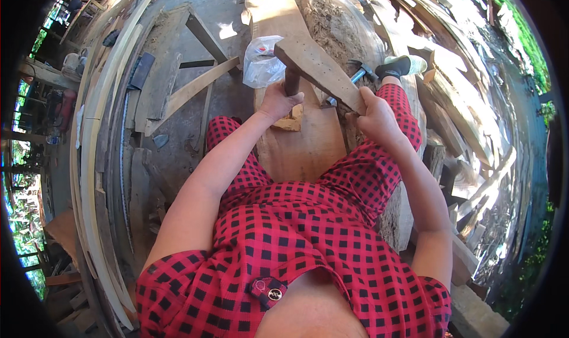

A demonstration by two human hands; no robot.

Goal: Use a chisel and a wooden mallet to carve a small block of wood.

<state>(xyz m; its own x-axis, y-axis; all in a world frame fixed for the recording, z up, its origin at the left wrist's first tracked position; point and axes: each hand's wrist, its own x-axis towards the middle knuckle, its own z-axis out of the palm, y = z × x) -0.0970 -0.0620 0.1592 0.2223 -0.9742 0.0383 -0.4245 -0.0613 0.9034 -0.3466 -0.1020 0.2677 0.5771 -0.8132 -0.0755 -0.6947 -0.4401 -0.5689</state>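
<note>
A piece of wood (320, 65) slants up and away in front of me, above the wide plank between my legs. My right hand (379, 118) is closed around its near right end. My left hand (280, 104) is closed around a short dark wooden bar (292, 82) that meets the far left end of that piece; I cannot tell whether the two are joined. Just below my left hand, a small wooden block (290, 120) lies on the wide plank (302, 154). Beyond my left hand is a clear plastic bag (264, 71), with something inside that I cannot make out.
A hammer (363, 72) lies on the rough log (338, 32) to the right, close to my foot (400, 66). Long wooden strips (95, 118) run along the left. A wooden frame (204, 80) stands at the far left; split timber (450, 107) is piled on the right.
</note>
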